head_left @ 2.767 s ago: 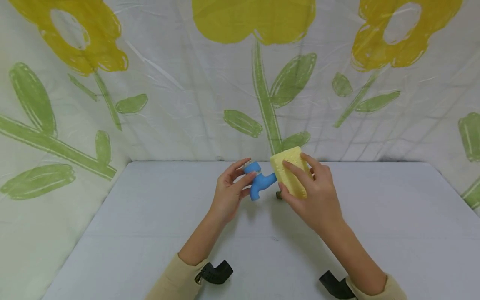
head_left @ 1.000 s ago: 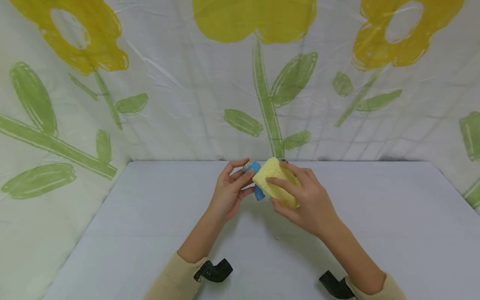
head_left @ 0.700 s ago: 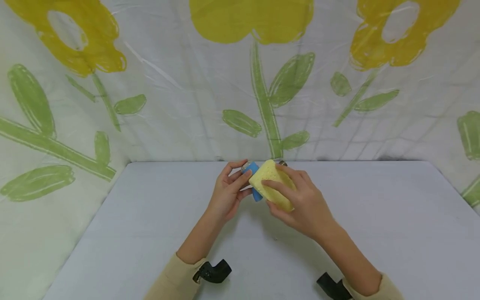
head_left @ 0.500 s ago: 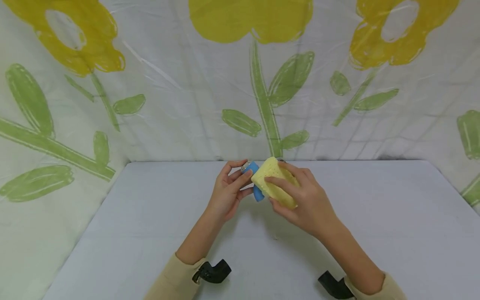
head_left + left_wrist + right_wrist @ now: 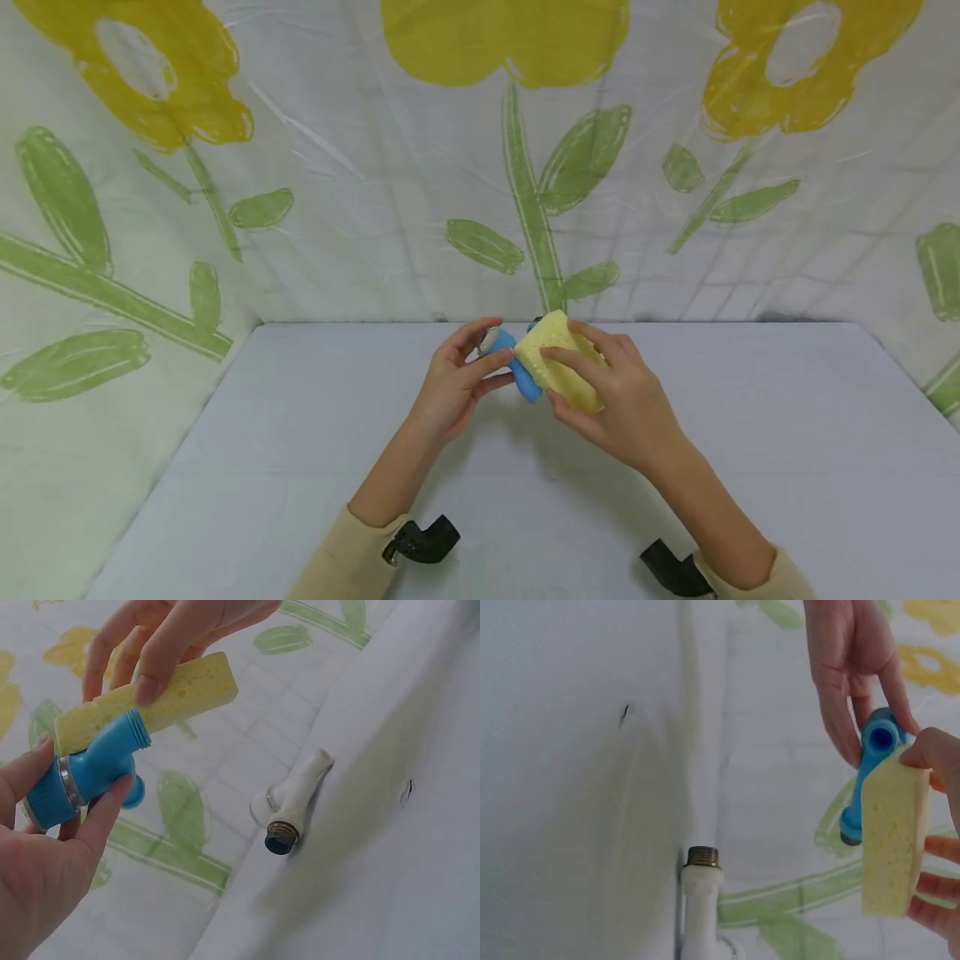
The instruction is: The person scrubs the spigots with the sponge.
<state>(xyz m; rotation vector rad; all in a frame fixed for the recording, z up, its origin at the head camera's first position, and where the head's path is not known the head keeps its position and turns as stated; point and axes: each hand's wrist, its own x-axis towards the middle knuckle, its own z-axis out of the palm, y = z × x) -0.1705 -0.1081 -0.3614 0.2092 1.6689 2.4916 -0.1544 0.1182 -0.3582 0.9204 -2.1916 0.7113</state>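
My left hand [image 5: 448,390] holds a blue plastic faucet [image 5: 527,385] above the table, thumb and fingers around its ringed end. In the left wrist view, the threaded spout of the faucet [image 5: 112,750] points up and to the right. A pale yellow sponge [image 5: 553,332] is pinched between the thumb and fingers of my right hand [image 5: 637,408]. The sponge [image 5: 196,688] lies along the faucet's side and covers part of it in the head view. In the right wrist view, the sponge [image 5: 891,836] overlaps the faucet [image 5: 862,784] just below its round opening.
A white faucet [image 5: 306,787] with a brass-coloured threaded end lies on the white table [image 5: 262,467], below the hands. A flower-printed curtain [image 5: 352,208] hangs behind the table. Black curved wrist pieces [image 5: 427,542] stick out at both sleeves.
The sponge has moved left from the faucet's right end onto its body, with small shifts back and forth. The faucet has turned in my left hand, its lower end swinging right.
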